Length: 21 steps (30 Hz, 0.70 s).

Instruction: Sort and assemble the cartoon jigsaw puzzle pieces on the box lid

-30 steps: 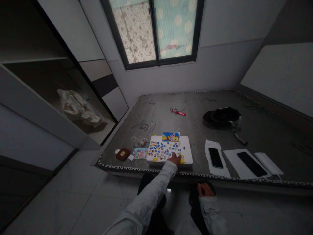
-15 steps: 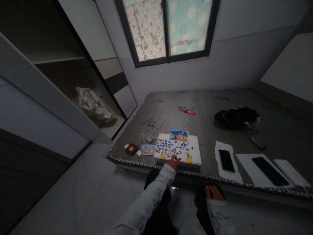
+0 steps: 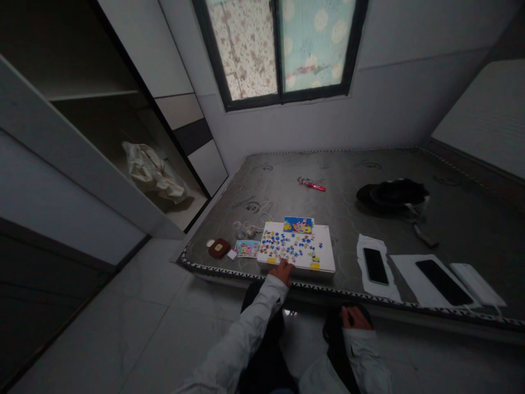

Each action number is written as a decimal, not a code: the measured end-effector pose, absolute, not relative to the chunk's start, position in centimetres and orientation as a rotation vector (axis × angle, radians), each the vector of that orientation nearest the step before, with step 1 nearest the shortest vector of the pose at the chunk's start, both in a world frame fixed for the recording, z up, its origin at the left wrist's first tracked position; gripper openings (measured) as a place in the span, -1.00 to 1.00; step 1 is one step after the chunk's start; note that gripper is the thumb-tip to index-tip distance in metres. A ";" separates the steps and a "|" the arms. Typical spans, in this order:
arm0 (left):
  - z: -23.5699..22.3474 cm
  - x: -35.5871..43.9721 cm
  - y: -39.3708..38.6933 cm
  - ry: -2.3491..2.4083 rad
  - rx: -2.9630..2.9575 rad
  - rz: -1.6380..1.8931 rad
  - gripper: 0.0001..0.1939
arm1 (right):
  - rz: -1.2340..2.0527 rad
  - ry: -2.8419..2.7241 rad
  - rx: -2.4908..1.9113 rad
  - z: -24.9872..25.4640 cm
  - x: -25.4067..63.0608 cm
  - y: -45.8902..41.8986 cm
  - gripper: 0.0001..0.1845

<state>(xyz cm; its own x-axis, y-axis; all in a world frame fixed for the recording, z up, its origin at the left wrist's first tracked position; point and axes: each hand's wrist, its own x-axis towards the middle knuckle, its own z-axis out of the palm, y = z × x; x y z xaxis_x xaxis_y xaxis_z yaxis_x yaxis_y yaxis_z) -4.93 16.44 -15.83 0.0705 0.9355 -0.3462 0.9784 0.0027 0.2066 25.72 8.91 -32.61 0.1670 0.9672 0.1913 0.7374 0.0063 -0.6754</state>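
My left hand (image 3: 281,271) is at the front edge of a white box (image 3: 325,253), its fingers bent together and pointing down at the loose jigsaw pieces (image 3: 283,242). What the fingertips pinch, if anything, is too small to make out. Blue and yellow pieces are strewn over the lid. Some joined pieces (image 3: 314,257) with a yellow figure lie near its front right corner. A blue cartoon picture card (image 3: 299,225) rests at the back of the lid. Curled on my knee, my right hand (image 3: 356,317) shows nothing in it.
Left of the box are another picture card (image 3: 246,249), a brown case (image 3: 219,248) and a white cable (image 3: 264,209). Phones (image 3: 375,266) on white sheets lie to the right. Behind them sits a dark cap (image 3: 391,196). A red item (image 3: 312,186) lies farther back on the mattress (image 3: 336,169).
My left hand has shifted a little left along the box's front edge, and its stretched finger has drawn in. The right hand stays on the knee. The view has tilted slightly.
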 end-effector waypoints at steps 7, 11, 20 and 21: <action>-15.5 -4.3 16.0 1.902 1.963 -0.145 -0.46 | 0.449 -1.630 -1.774 -32.3 25.6 8.8 -0.17; -15.4 -4.2 15.9 1.911 1.961 -0.135 -0.49 | 0.436 -1.623 -1.777 -32.2 25.5 8.8 -0.17; -15.5 -4.1 15.9 1.912 1.958 -0.121 -0.54 | 0.432 -1.630 -1.768 -32.1 25.5 8.7 -0.21; -15.5 -4.2 16.0 1.909 1.959 -0.121 -0.55 | 0.426 -1.626 -1.768 -32.1 25.4 8.7 -0.20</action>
